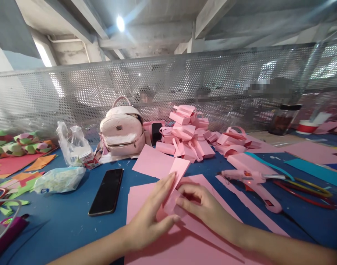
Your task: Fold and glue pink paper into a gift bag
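Observation:
A folded piece of pink paper (180,169) is between my hands, tilted up over a stack of larger pink sheets (157,254). My left hand (150,213) lies along its left side, fingers stretched out and thumb apart. From the right, my right hand (198,204) pinches the lower part of the folded paper between thumb and bent fingers. The paper's lower end is partly hidden by the hands. Another pink sheet (149,162) lies just beyond them.
A black phone (106,192) lies left of the sheets. At right are a pink glue gun (254,184) and red-handled scissors (303,195). Behind stand a pile of folded pink paper pieces (185,134) and a pale backpack (123,130), before a perforated metal screen (163,81).

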Available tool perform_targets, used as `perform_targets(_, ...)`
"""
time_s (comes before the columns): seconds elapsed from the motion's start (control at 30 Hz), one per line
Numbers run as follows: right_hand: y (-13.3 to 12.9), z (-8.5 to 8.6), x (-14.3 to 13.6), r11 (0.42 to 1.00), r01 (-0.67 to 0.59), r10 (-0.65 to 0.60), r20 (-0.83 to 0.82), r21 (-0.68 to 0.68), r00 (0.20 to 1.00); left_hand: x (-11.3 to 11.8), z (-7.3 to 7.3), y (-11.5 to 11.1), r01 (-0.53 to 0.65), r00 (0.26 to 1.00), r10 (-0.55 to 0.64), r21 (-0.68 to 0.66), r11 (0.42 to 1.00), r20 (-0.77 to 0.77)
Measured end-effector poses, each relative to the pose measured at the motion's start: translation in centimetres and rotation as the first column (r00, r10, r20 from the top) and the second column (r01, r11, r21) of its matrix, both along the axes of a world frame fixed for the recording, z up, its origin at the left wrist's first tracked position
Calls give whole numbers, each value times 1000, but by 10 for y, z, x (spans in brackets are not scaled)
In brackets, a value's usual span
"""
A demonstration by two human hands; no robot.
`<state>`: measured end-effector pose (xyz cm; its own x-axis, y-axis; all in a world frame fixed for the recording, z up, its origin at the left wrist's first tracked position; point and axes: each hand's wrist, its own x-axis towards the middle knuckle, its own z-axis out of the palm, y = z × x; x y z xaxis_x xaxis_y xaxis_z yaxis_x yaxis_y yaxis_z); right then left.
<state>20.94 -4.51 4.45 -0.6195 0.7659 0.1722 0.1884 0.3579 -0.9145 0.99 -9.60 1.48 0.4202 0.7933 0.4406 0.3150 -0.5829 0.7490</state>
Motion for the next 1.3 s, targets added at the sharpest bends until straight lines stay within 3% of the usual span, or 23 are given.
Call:
perform_targets(0.37,3,-2,-1,999,-46,46,-43,-15,998,0,1,6,22,999,-19,76,997,-36)
perform_targets(0.83,1,0,1,1000,-24,25,-23,7,999,0,2,6,41,998,-40,24,999,-40)
perform_targets(1.3,-3,7,3,979,-29,23,28,201,999,1,0,4,53,995,-47,59,997,-93)
